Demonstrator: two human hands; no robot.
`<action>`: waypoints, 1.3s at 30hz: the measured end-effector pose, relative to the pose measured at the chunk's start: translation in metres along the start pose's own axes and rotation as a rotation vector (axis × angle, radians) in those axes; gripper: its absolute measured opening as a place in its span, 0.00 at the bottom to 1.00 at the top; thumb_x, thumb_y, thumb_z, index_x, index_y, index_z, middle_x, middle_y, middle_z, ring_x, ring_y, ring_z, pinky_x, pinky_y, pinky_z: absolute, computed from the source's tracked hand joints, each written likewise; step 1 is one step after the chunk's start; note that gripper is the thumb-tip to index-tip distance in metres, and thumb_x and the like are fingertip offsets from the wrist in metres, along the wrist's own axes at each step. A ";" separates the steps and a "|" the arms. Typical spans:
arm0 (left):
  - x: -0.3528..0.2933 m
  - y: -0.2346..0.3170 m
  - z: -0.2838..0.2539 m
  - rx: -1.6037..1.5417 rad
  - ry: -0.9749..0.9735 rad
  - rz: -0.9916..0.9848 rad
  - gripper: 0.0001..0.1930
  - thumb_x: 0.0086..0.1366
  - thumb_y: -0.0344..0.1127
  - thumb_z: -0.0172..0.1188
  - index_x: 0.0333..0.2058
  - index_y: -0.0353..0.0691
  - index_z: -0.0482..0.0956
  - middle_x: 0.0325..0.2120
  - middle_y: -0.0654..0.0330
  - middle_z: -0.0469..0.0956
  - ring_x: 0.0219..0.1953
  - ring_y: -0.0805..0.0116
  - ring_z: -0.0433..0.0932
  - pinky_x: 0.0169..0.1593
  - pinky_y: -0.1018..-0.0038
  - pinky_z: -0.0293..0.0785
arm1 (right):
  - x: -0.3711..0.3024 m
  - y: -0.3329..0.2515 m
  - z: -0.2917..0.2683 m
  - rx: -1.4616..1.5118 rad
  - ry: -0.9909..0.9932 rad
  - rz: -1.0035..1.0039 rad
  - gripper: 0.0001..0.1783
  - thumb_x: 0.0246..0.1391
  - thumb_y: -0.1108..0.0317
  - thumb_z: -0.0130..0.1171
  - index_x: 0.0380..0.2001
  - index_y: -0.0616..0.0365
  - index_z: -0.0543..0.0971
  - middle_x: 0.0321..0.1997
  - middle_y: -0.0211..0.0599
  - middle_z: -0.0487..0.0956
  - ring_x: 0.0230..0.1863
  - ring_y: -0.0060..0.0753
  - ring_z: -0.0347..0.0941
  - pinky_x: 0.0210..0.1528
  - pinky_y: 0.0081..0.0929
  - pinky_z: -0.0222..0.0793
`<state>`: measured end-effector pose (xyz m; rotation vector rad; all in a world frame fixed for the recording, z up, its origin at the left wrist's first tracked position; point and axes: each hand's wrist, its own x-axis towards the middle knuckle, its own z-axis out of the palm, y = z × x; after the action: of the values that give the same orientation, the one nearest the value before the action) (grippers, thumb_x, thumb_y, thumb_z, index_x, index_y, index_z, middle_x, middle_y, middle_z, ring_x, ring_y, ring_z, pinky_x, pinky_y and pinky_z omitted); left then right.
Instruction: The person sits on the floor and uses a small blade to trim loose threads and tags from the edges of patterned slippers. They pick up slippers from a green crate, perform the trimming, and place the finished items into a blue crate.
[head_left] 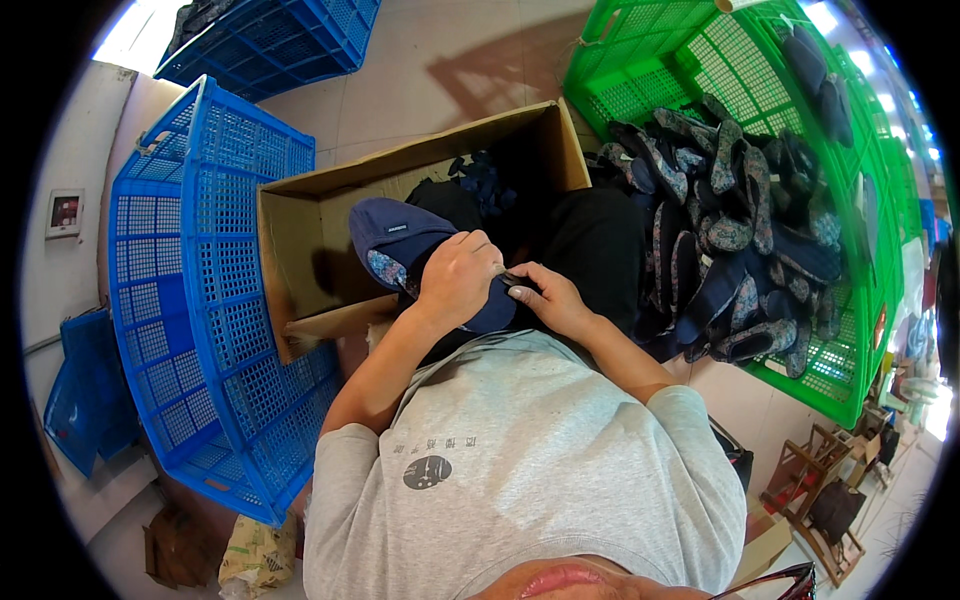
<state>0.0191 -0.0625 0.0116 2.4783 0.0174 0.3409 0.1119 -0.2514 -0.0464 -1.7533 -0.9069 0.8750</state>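
Observation:
A navy blue slipper (pixel 398 226) with a small label and a flowery lining lies across my lap, its toe pointing to the far left. My left hand (pixel 460 278) is closed around its middle, knuckles up. My right hand (pixel 552 300) meets it at the slipper's near part, thumb and fingers pinched on a small dark tool (pixel 512 279). My fingers hide most of that tool, so its kind does not show. Beyond my knees, an open cardboard box (pixel 345 215) has dark blue scraps (pixel 483 180) inside.
On the right, a green plastic crate (pixel 850 385) lies tipped with a heap of flowery and navy slippers (pixel 735 230) spilling toward me. Left of me a blue crate (pixel 190 300) stands close to the box. Another blue crate (pixel 285 50) is at the far left. A wooden chair (pixel 815 490) stands at the right.

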 end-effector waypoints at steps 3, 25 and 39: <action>0.001 0.001 -0.002 0.005 -0.004 0.025 0.00 0.54 0.26 0.60 0.26 0.37 0.78 0.28 0.56 0.73 0.34 0.55 0.74 0.40 0.64 0.72 | 0.001 -0.002 0.000 -0.003 0.005 0.004 0.13 0.61 0.63 0.61 0.47 0.55 0.78 0.43 0.42 0.82 0.44 0.42 0.78 0.48 0.30 0.71; 0.074 -0.026 -0.021 0.132 0.056 0.115 0.09 0.57 0.29 0.61 0.37 0.41 0.83 0.41 0.59 0.81 0.49 0.55 0.76 0.53 0.62 0.72 | -0.001 0.009 0.013 0.317 0.007 0.057 0.09 0.64 0.70 0.57 0.45 0.60 0.79 0.41 0.30 0.80 0.44 0.22 0.74 0.52 0.22 0.67; -0.002 -0.004 -0.040 0.145 -0.138 0.018 0.06 0.52 0.33 0.67 0.30 0.42 0.84 0.30 0.63 0.75 0.41 0.61 0.73 0.46 0.65 0.68 | 0.002 0.011 0.011 0.297 0.003 0.021 0.10 0.62 0.70 0.59 0.45 0.60 0.79 0.41 0.33 0.81 0.44 0.25 0.75 0.52 0.23 0.68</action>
<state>0.0080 -0.0356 0.0392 2.6422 -0.0389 0.1816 0.1056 -0.2486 -0.0602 -1.5090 -0.7170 0.9676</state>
